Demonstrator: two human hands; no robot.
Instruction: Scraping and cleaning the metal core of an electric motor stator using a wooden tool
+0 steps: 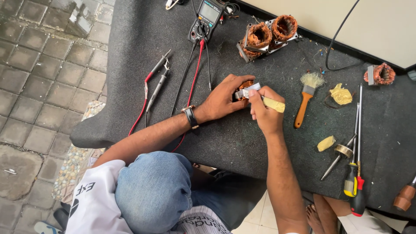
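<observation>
My left hand [223,97] grips a small copper-wound motor stator [245,85] and holds it down on the dark grey mat [242,138]. My right hand [264,112] holds a tool with a yellow-taped handle [274,104]; its pale flat blade [250,90] rests on the top of the stator. Most of the stator is hidden under the fingers. A dark watch sits on the left wrist [190,116].
A multimeter [207,17] with red and black probes [157,82] lies at the back left. Two larger stators [266,34] stand behind the hands. To the right lie a brush [307,97], yellow tape scraps [341,94], another winding [380,73] and screwdrivers [356,173].
</observation>
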